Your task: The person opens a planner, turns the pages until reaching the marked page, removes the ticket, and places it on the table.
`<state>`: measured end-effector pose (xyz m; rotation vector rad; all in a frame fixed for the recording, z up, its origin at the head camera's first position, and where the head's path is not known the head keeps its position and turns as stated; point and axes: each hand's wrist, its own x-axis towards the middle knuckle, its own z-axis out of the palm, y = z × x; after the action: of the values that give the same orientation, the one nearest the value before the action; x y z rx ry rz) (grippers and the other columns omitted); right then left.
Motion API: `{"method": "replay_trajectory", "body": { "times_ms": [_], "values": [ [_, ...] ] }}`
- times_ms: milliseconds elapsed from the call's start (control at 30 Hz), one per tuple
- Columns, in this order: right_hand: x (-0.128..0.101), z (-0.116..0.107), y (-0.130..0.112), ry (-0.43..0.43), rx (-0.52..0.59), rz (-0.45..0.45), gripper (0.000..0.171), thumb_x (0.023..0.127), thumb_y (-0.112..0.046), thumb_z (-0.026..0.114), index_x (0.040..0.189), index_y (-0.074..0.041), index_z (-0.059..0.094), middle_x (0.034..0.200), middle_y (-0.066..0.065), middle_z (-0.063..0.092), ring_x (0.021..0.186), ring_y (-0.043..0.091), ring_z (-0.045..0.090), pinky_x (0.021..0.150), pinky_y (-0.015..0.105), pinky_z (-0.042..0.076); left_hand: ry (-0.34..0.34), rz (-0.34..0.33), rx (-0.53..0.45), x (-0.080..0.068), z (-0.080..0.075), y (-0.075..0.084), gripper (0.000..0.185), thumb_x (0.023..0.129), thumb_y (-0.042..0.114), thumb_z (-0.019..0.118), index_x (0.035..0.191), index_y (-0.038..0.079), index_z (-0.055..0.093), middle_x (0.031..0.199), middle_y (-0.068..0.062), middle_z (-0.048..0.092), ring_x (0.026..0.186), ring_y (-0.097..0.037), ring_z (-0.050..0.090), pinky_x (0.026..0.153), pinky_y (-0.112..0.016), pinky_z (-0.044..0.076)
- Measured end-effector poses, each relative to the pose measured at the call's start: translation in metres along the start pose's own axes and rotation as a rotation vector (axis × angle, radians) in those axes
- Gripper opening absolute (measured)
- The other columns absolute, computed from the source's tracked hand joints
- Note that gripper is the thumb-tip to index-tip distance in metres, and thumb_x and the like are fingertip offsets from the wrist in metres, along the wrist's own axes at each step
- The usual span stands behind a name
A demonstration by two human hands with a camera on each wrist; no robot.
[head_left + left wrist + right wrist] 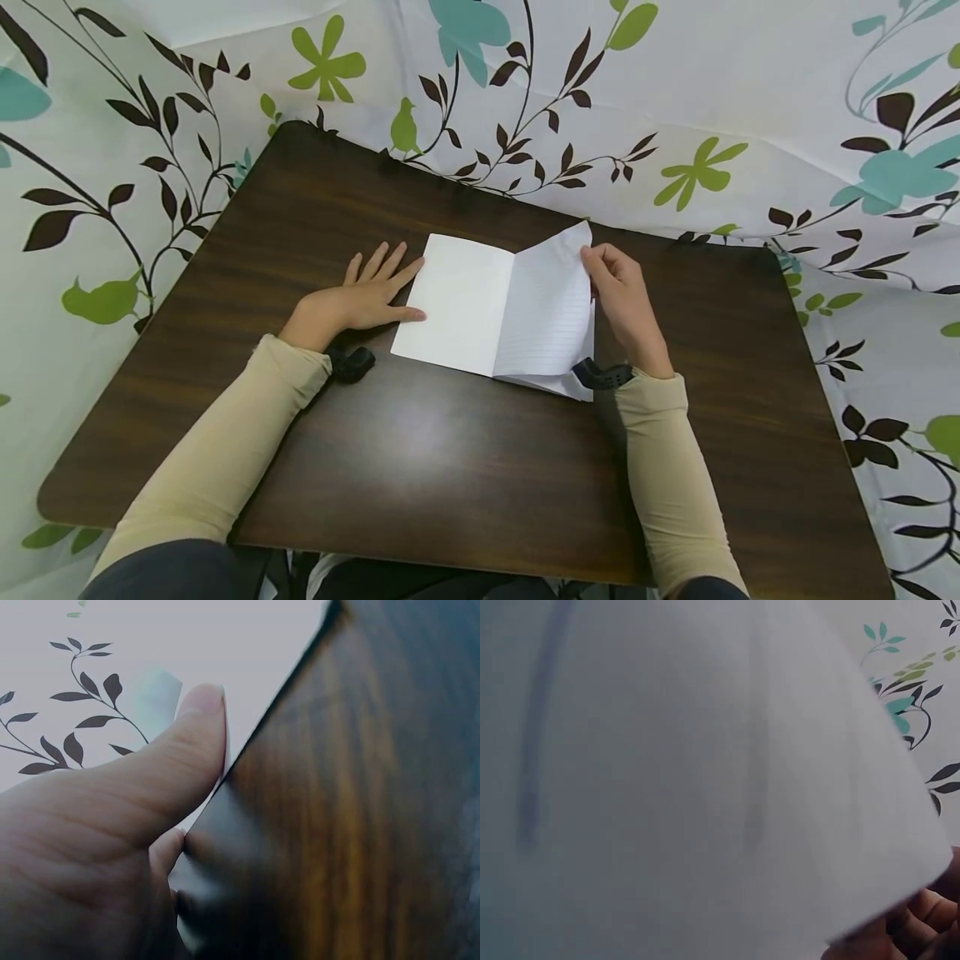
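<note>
An open notebook [453,304] lies on the dark wooden table, its left page blank white. With fingers spread, my left hand [358,302] rests at the notebook's left edge, thumb and fingertips touching it. In the left wrist view the thumb [199,720] lies against the page edge. My right hand [624,296] pinches the upper right corner of a lined page [542,312], which is raised and bent away from the pages under it. That page [705,765] fills most of the right wrist view, blurred, and the curled fingers [922,922] show at its lower right corner.
The brown table [420,475] extends around the notebook on all sides. Behind it hangs a white cloth [585,92] printed with leaves, flowers and birds. A black wrist camera [352,365] sits on the left wrist, another [600,375] on the right.
</note>
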<state>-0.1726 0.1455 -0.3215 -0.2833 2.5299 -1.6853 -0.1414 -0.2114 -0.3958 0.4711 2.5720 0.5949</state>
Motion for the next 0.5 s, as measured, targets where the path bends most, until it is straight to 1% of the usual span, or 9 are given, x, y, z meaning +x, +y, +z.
{"method": "replay_trajectory", "body": {
  "times_ms": [133, 333, 400, 500],
  "values": [
    [0.002, 0.004, -0.002, -0.029, 0.055, -0.004, 0.031, 0.098, -0.031, 0.052, 0.087, -0.002, 0.056, 0.064, 0.008, 0.043, 0.053, 0.019, 0.043, 0.046, 0.028, 0.039, -0.002, 0.0, 0.007, 0.0, 0.0, -0.001, 0.09, 0.091, 0.064, 0.044, 0.154, 0.025, -0.007, 0.16, -0.007, -0.022, 0.146, -0.032, -0.024, 0.112, -0.061, -0.015],
    [0.009, 0.013, -0.011, -0.084, 0.108, 0.019, 0.032, 0.097, -0.032, 0.055, 0.088, -0.002, 0.056, 0.059, 0.011, 0.044, 0.045, 0.02, 0.044, 0.041, 0.032, 0.034, 0.001, -0.001, 0.015, 0.0, -0.001, -0.001, 0.089, 0.092, 0.064, 0.043, 0.154, 0.026, -0.008, 0.159, -0.007, -0.023, 0.146, -0.033, -0.024, 0.113, -0.061, -0.015],
    [0.012, 0.016, -0.014, -0.097, 0.122, 0.041, 0.031, 0.096, -0.033, 0.056, 0.088, -0.002, 0.056, 0.058, 0.011, 0.045, 0.044, 0.018, 0.044, 0.042, 0.032, 0.034, -0.003, -0.002, 0.006, 0.0, -0.001, -0.001, 0.09, 0.092, 0.064, 0.044, 0.154, 0.026, -0.008, 0.159, -0.007, -0.023, 0.146, -0.032, -0.024, 0.113, -0.06, -0.015],
    [0.016, 0.022, -0.018, -0.111, 0.143, 0.072, 0.03, 0.096, -0.033, 0.057, 0.089, -0.004, 0.056, 0.057, 0.009, 0.046, 0.044, 0.016, 0.045, 0.042, 0.026, 0.036, -0.009, 0.001, -0.015, 0.0, -0.002, -0.001, 0.089, 0.092, 0.063, 0.044, 0.154, 0.026, -0.007, 0.159, -0.007, -0.023, 0.146, -0.031, -0.024, 0.114, -0.059, -0.015]
  ]
}}
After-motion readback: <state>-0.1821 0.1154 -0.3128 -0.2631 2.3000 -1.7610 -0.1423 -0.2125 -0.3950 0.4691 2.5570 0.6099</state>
